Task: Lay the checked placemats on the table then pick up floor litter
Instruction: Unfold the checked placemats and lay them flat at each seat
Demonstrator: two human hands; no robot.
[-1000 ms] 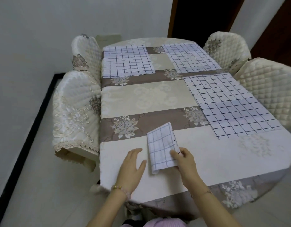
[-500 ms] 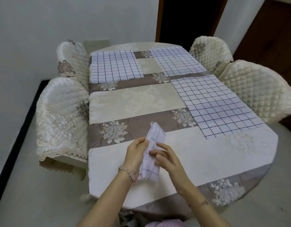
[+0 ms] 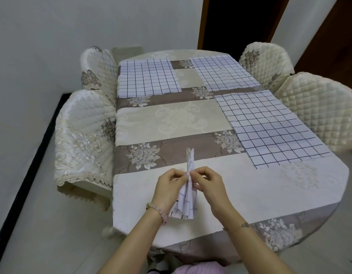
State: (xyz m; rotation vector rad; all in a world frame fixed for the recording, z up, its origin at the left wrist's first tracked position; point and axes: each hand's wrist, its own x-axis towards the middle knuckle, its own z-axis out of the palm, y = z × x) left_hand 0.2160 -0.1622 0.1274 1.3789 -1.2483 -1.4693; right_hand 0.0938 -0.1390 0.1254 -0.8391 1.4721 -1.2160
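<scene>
Both left hand (image 3: 169, 182) and right hand (image 3: 208, 183) pinch, fingers clamped, the folded white dark-checked placemat (image 3: 185, 203) upright.

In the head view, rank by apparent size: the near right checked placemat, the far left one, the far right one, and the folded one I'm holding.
1. Near-right spread white checked cloth placemat, helped by nearness.
2. Far-left spread checked placemat and far-right spread checked placemat: look alike, unranked.
3. Folded checked placemat, held edge-on.

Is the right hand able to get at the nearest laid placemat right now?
Probably: only bare tablecloth lies between it and the laid placemat. But the right hand and left hand both pinch the folded placemat, so it must let go first.
</scene>
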